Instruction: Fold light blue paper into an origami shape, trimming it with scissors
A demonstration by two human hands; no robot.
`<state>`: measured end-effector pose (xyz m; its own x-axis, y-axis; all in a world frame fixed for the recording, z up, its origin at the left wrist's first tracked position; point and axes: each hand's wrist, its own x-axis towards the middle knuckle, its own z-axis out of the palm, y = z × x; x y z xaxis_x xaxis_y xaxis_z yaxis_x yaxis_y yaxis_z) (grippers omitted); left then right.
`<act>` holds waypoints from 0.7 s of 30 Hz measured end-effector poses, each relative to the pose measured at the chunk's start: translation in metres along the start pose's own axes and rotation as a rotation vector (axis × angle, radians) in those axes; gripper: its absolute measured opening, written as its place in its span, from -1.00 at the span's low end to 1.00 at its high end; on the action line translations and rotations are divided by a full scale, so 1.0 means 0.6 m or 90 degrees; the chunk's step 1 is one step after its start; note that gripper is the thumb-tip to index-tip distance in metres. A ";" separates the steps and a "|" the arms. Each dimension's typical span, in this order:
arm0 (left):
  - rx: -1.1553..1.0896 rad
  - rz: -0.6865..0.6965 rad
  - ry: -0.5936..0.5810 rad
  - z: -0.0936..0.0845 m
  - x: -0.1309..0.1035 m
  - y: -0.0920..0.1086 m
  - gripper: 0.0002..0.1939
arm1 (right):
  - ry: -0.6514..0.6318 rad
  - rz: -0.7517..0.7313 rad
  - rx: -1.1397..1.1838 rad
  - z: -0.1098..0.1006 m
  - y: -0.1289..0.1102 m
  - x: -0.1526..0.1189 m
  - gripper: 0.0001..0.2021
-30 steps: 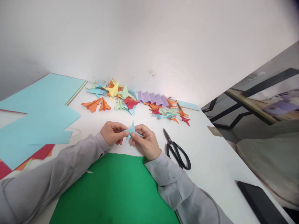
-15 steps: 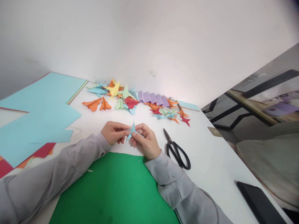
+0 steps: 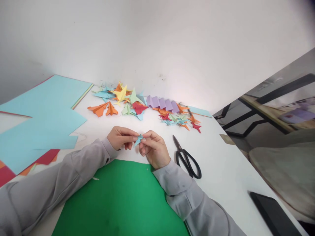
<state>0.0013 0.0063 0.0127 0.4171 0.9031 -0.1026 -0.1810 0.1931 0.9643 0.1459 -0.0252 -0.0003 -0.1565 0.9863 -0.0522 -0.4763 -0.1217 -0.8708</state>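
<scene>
A small light-blue folded paper piece (image 3: 138, 140) with pointed ends is pinched between both hands, above the white table. My left hand (image 3: 121, 138) grips its left side with thumb and index finger. On the other side, my right hand (image 3: 155, 148) holds it between thumb and fingertips. My fingers hide parts of the folds. Beneath my forearms lies a green sheet (image 3: 118, 196). To the right of my right hand rest black-handled scissors (image 3: 186, 158), blades pointing away from me.
Light-blue paper sheets (image 3: 46, 121) cover the left side. Along the wall lie several folded paper shapes (image 3: 120, 93) and a pleated purple paper strip (image 3: 162, 103). A black flat device (image 3: 273, 213) sits near the table's right edge.
The blue paper star shape between my fingers has been tilted and folded together, so it looks smaller and narrower. Both hands stay in nearly the same place.
</scene>
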 end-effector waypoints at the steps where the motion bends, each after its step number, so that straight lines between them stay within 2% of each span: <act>1: 0.006 0.004 0.004 0.001 0.000 0.000 -0.73 | 0.001 0.002 0.001 0.000 0.000 0.000 -0.87; 8: 0.041 0.025 0.025 0.007 -0.004 -0.001 -0.73 | 0.015 -0.016 -0.016 0.001 0.002 -0.001 -0.87; 16: 0.026 0.008 -0.036 0.001 -0.005 0.005 -0.83 | 0.020 -0.043 -0.028 -0.001 0.000 -0.002 -0.91; 21: -0.007 -0.036 -0.036 0.003 -0.006 0.008 -0.68 | 0.019 -0.130 -0.150 -0.010 -0.002 -0.009 -0.92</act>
<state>0.0004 0.0034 0.0180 0.4759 0.8679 -0.1423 -0.1650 0.2470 0.9549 0.1525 -0.0294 -0.0020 -0.0518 0.9910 0.1238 -0.2806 0.1046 -0.9541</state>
